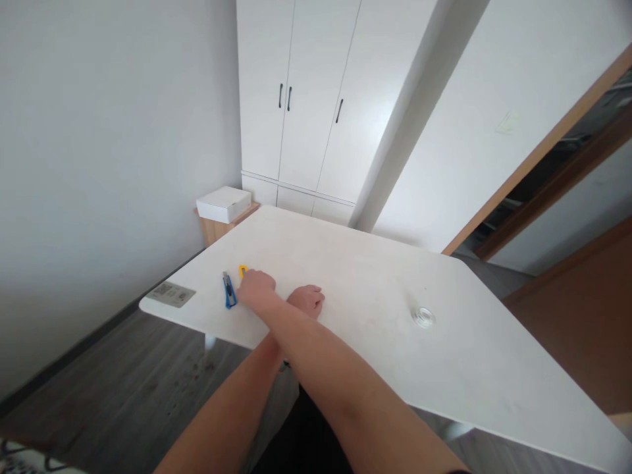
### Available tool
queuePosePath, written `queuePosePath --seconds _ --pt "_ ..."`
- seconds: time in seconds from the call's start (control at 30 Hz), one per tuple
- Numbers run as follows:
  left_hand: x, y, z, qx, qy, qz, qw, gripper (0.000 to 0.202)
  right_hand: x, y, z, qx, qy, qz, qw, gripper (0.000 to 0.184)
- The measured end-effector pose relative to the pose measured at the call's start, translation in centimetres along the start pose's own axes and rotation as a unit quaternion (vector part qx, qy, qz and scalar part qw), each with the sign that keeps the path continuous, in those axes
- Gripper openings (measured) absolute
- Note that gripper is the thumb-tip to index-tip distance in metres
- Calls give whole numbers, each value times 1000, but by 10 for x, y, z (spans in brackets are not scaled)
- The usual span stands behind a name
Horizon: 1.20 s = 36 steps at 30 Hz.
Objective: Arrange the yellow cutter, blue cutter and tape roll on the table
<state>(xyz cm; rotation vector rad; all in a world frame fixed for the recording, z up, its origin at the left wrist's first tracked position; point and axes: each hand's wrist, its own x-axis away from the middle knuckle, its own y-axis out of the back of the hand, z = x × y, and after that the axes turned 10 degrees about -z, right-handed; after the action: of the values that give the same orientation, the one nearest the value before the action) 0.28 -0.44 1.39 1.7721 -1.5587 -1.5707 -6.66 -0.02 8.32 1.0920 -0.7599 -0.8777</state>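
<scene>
Covering part of the yellow cutter [242, 268], right hand [257, 288] is left of center in the frame; only one end of the cutter shows, poking out past the knuckles at upper left of the hand. Fingers curled down, tips hidden under the back of the hand, so can't tell whether it's gripping the cutter or just touching it.

Blue cutter [230, 293] lies on the tabletop just left of that hand, metal tip pointing to the top of the frame.

Left hand [307, 301] is at mid-frame, right of the right hand, back up, fingers bent. Underside hidden; can't tell how closed it is or if anything's in it. Forearms cross in lower center, right over left.

Printed label [170, 294] with a code square sits near the table's left corner. Clear roll, tape by the look of it [423, 317], lies right of center, well apart from both hands. All on the white table [474, 355], which spans the middle and lower right of the frame.

Farther out: white box [224, 203] on a wooden stand [213, 230] at left, beyond the table edge; white cabinet [316, 85] with dark handles at top center; gray floor [148, 375] lower left.
</scene>
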Motion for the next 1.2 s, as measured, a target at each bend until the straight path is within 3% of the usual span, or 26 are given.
queuePosePath --seconds 0.13,0.2,0.27,0.37,0.5,0.6,0.7,0.8,0.9,1.07,1.2 --pt "-2 -12 9 24 -43 25 998 28 -10 -4 1 -19 -6 14 1000 36" --pt "-2 -18 13 33 -46 30 998 29 -8 8 -14 -30 -19 16 999 35" --pt "-1 -21 15 37 -41 28 998 29 5 26 -44 -26 -21 -28 999 35" --pt "3 -18 13 44 -31 18 998 29 51 60 -117 5 -17 -136 991 34" --pt "3 -9 6 44 -49 7 998 33 145 94 -244 52 -73 -190 978 28" --pt "2 -7 4 27 -54 -4 998 35 213 100 -324 83 -151 -193 966 29" --pt "1 -8 4 16 -58 -5 998 37 256 95 -373 102 -222 -174 954 33" --pt "2 -8 5 5 -63 -3 998 39 269 88 -396 90 -243 -164 952 35" --pt "2 -7 5 -6 -65 1 998 39 265 82 -406 78 -240 -170 953 34" --pt "3 -8 7 -7 -64 2 998 38 261 76 -410 59 -234 -149 959 32" --pt "3 -11 9 3 -64 -1 998 37 270 80 -400 65 -274 -172 944 37"
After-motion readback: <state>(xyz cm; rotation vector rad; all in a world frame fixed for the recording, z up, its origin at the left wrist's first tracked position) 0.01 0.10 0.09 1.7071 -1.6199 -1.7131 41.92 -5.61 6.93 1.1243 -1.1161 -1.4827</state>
